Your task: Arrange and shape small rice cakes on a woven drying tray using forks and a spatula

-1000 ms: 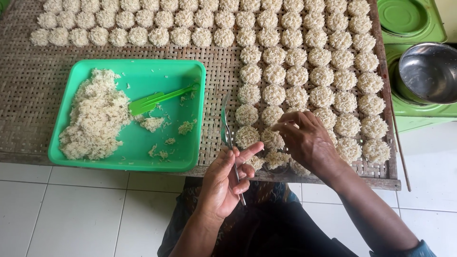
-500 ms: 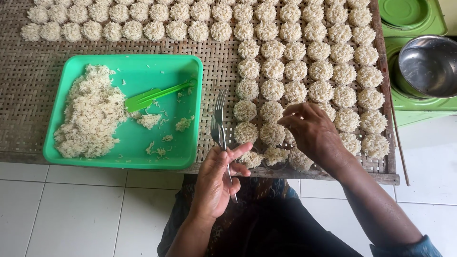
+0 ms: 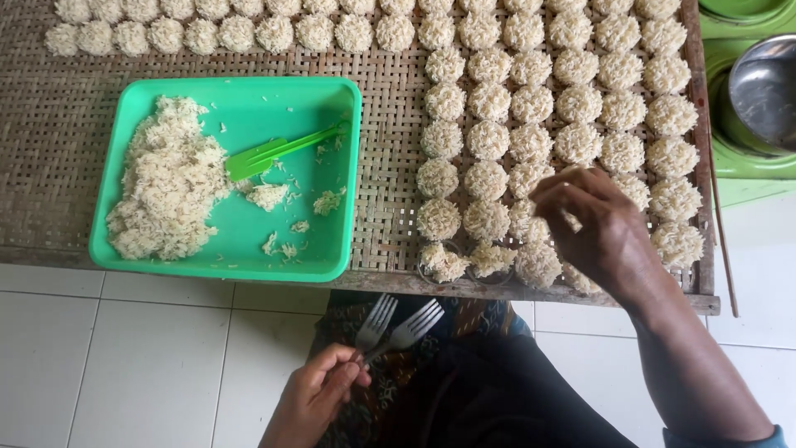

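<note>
Right hand (image 3: 601, 228), fingers pinched narrow, sits on the rice rounds (image 3: 489, 158); left hand (image 3: 319, 394) grips two forks (image 3: 398, 325) pointing to one o'clock.

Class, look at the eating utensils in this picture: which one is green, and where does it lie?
The green plastic fork, lying in the green tray beside the rice; the other two are metal forks held in the left hand.

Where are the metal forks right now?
In the head view, the two forks are in the left hand, low in the frame over the person's lap, just below the woven tray's near edge, tines pointing up.
</note>
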